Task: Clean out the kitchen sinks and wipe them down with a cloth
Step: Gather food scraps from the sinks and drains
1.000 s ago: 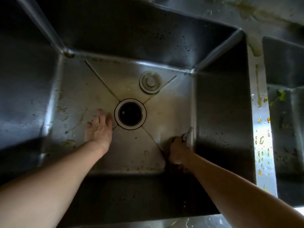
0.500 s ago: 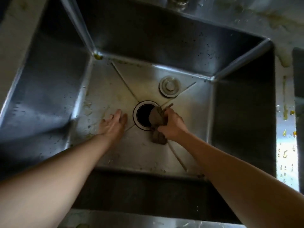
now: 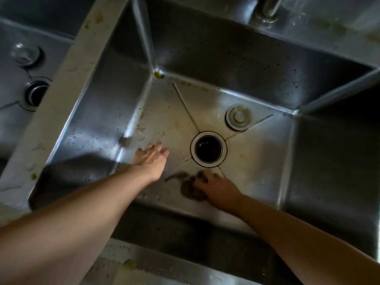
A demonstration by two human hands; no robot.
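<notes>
Closest to the camera there's the steel front ledge of the tabletop (image 3: 164, 270) with a little yellow-green food scrap (image 3: 129, 263) sitting on it, and both bare forearms reach over it down into the deep square stainless steel sink (image 3: 98, 128). The right hand (image 3: 218, 189) is on the sink floor on the near side of the drain, fingers closed in a grip on a dark brown crumpled cloth (image 3: 190, 189) that's pressed flat against the steel, with a thin tail of it trailing out to the left. The left hand (image 3: 151, 159) is just left of that, palm down, fingers spread and holding nothing, resting on or right above the floor, can't tell which. Just past both hands is the round open drain hole with its bright metal ring (image 3: 208, 149), and behind it to the right lies a round grey drain stopper (image 3: 239, 117), apart from the hole. Yellowish food bits (image 3: 141, 128) cling along the left floor edge and in the far-left corner. Up top is the base of a chrome faucet (image 3: 266, 11). Far left, across a smeared divider, a second steel sink (image 3: 12, 95) shows its own drain.
</notes>
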